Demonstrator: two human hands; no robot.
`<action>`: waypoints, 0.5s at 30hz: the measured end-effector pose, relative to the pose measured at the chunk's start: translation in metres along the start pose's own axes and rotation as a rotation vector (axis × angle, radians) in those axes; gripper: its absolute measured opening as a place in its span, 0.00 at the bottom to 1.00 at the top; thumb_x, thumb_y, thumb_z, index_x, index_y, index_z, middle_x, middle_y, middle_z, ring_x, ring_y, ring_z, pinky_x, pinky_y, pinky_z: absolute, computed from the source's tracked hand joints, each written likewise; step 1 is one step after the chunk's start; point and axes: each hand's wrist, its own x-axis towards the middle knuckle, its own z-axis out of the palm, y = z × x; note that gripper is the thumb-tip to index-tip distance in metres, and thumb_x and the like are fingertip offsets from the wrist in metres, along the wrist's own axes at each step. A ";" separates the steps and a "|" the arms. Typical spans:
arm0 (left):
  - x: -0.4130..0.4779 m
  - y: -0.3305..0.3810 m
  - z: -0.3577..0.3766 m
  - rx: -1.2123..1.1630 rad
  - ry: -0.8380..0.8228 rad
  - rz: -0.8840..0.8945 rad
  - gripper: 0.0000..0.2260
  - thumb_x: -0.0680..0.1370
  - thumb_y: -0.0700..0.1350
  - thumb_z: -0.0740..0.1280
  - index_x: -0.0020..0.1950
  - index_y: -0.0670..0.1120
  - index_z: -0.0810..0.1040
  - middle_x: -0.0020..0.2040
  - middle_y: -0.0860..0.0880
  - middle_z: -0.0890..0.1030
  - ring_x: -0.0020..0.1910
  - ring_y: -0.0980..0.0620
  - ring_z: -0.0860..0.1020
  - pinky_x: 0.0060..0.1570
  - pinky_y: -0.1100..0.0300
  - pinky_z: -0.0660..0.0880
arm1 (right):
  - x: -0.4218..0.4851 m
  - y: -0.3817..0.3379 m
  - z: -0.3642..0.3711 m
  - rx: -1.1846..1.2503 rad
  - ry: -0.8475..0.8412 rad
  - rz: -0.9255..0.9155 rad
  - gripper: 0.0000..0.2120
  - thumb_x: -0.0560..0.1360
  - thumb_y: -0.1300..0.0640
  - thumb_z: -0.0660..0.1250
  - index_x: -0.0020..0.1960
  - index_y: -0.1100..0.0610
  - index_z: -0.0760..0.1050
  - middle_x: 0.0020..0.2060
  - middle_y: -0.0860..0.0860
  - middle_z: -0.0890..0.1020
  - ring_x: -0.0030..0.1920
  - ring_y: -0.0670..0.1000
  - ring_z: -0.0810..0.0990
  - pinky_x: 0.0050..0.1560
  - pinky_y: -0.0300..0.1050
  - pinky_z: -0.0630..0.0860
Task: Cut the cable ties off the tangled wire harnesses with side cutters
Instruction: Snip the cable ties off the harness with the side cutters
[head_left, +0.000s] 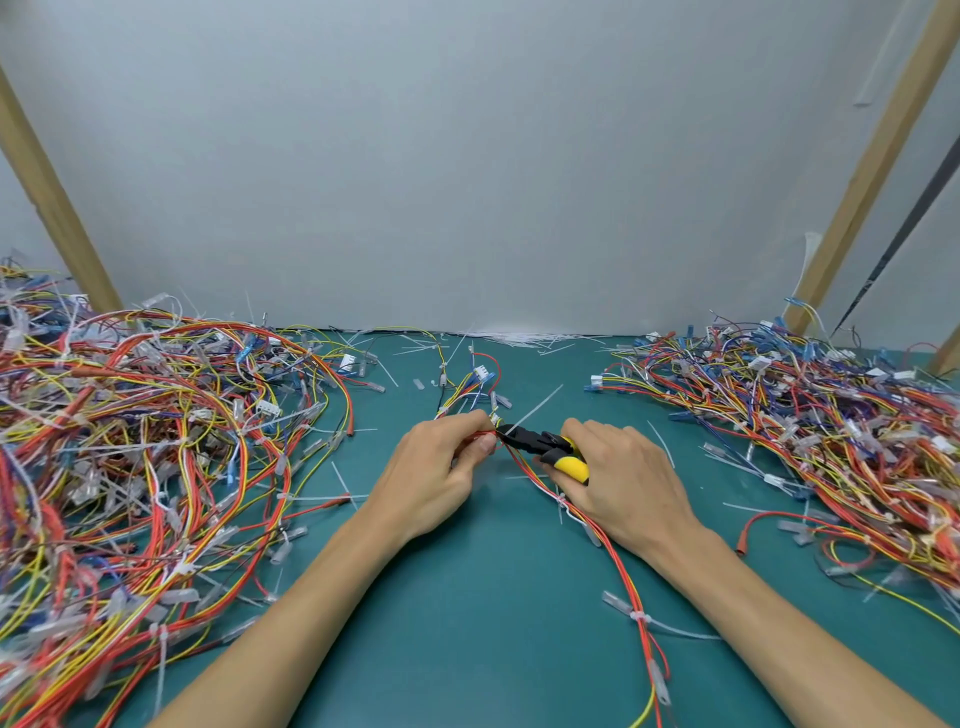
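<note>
Left hand (441, 467) pinches a thin wire harness (619, 571) mid-table (467, 623), fingers curled round it. Right hand (623, 483) is wrapped tight around yellow-handled side cutters (540, 446), tips right at a white cable tie (537, 408) beside the left thumb. Big tangled piles (156, 441) sit along the table's left and right edges.
</note>
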 end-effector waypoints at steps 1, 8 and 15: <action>0.000 0.000 0.000 0.003 0.002 0.002 0.05 0.79 0.48 0.60 0.45 0.52 0.73 0.34 0.53 0.73 0.35 0.53 0.69 0.38 0.57 0.68 | 0.000 0.000 0.000 -0.005 -0.005 0.004 0.14 0.74 0.43 0.67 0.44 0.53 0.71 0.34 0.49 0.76 0.36 0.55 0.74 0.37 0.48 0.66; -0.001 0.003 -0.001 0.001 0.007 0.001 0.06 0.79 0.49 0.60 0.45 0.51 0.74 0.32 0.54 0.71 0.33 0.54 0.67 0.34 0.60 0.65 | 0.000 0.001 0.001 -0.024 -0.021 -0.009 0.11 0.73 0.48 0.69 0.49 0.53 0.74 0.39 0.48 0.76 0.40 0.54 0.75 0.41 0.49 0.69; -0.001 0.003 -0.002 0.001 -0.003 -0.010 0.06 0.79 0.44 0.64 0.42 0.51 0.75 0.29 0.53 0.68 0.31 0.53 0.65 0.32 0.60 0.62 | 0.001 0.001 0.002 -0.021 -0.016 -0.035 0.11 0.72 0.49 0.69 0.50 0.53 0.74 0.38 0.48 0.76 0.40 0.53 0.74 0.40 0.47 0.68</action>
